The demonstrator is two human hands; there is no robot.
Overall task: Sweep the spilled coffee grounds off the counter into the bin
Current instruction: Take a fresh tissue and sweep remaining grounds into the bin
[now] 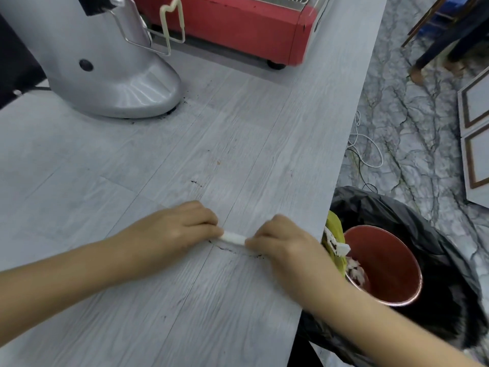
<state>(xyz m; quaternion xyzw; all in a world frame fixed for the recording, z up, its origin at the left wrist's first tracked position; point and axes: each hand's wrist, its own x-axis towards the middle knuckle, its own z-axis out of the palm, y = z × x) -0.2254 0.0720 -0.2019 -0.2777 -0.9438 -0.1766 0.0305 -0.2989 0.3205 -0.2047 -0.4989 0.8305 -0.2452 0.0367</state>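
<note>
Grounds (pixel 232 250) lie in a thin dark line on the grey wood-grain desk (pixel 158 154), just in front of both hands and touching the near edge of a white strip (pixel 234 238) that the hands hold between them. A smaller dark trace (pixel 197 183) sits farther up the desk, apart from the line, and more dark specks ring the base of the silver grinder (pixel 111 75) at the far left.

Left hand (pixel 182 229) rests knuckles-up on the desk, its fingers (pixel 203 221) curled down and clenched on the left end of the strip. Right hand (pixel 280 239) mirrors it, fingers (pixel 267 229) curled and pinching the right end. The strip lies low against the desk, roughly level between the two hands; whether it is paper or card I cannot tell, as the picture is slightly blurred.

Right of the desk edge and below it stands the bin (pixel 397 221), lined with a black bag. Inside it sit a red cup (pixel 383 266) on its side with white scraps at its mouth, and a yellow-green wrapper (pixel 334 223) close against the desk edge, with a white piece beside it carrying dark specks. The right forearm crosses over the bin's near side.

Behind the grinder a red machine (pixel 238 25) stands at the back of the desk. A white cable (pixel 370 149) loops on the marbled floor (pixel 410 128) beyond the bin.
</note>
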